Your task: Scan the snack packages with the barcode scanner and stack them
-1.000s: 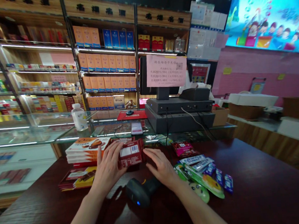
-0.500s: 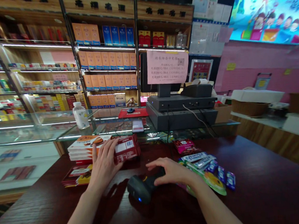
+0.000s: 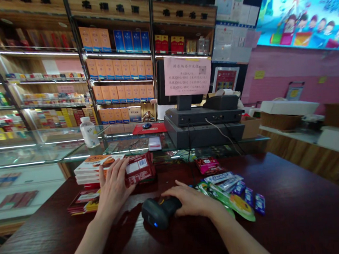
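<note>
The dark wooden table point(image 3: 294, 219) fills the foreground, with the grey till point(image 3: 205, 130) standing beyond its far edge. At the table's left sits the stack of white boxes point(image 3: 86, 172); the dark red packet point(image 3: 139, 169) is just to its right, barcode side facing up. Nearer, the black scanner point(image 3: 155, 215) lies with a blue light showing, its handle pointing right toward the green packs point(image 3: 237, 204).

The right hand point(image 3: 189, 199) has just come down to the scanner's handle, while the red packet stays at the left; so, as I judge it, packet and scanner are now each attended by one hand. The right hand is half closed, palm down, fingers curved over the handle's end; how firmly it holds, I cannot tell. The left hand point(image 3: 112, 188) is loosely open, fingers spread at the packet's left end; whether it grips or merely rests there is unclear.
</note>
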`<state>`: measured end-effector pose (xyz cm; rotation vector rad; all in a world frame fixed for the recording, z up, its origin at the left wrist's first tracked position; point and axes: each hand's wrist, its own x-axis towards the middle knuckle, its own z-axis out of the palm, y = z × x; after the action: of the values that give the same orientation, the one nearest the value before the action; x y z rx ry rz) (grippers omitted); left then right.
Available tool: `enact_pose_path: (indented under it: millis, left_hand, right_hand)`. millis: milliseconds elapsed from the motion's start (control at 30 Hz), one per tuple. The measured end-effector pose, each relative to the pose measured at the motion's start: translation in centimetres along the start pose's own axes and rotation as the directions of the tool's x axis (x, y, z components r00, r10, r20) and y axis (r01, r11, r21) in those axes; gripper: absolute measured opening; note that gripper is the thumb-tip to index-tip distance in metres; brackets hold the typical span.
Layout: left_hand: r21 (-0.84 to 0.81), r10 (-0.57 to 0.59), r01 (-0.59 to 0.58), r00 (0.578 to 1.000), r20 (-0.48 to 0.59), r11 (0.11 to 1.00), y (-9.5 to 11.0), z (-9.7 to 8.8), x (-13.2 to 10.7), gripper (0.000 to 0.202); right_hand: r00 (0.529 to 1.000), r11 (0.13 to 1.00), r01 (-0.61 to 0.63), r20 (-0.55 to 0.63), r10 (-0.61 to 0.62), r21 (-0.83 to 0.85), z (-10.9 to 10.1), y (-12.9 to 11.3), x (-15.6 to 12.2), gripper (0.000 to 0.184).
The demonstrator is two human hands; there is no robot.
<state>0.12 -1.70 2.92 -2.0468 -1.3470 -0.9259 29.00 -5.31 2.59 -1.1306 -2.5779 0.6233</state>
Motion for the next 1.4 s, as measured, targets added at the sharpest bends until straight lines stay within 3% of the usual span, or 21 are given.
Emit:
enact_pose_path:
  millis: [267,467,600,767,1400]
  left_hand:
    - [0.018,0.003,-0.003,1.0,-0.009,1.0,0.0,0.1,-0.1,0.077]
    - [0.032,0.004,-0.004,1.0,-0.007,0.999,-0.1,0.1,-0.2,0.077]
    - [0.031,0.012,-0.011,1.0,-0.008,0.999,-0.1,0.0,-0.1,0.079]
    - [0.001,0.009,-0.009,1.0,0.001,1.0,0.0,-0.1,-0.1,0.078]
    - [0.02,0.011,-0.011,1.0,-0.023,1.0,-0.1,0.3,-0.2,0.077]
  right_hand:
    - [0.992,0.993,0.049,-0.114,-0.061,-0.105,0.1,-0.9,0.0,0.057]
    - [0.96,0.998,0.008,-0.278,-0.023,-0.058,-0.6,0.0,0.0,0.05]
    - [0.926,1.0,0.001,-0.377,0.0,0.005,-1.3,0.3,-0.2,0.058]
    - [0.892,0.996,0.01,-0.451,0.032,0.09,-2.2,0.5,-0.5,0.053]
    - [0.919,0.965,-0.048,-0.367,0.144,0.258,-2.8,-0.2,-1.2,0.068]
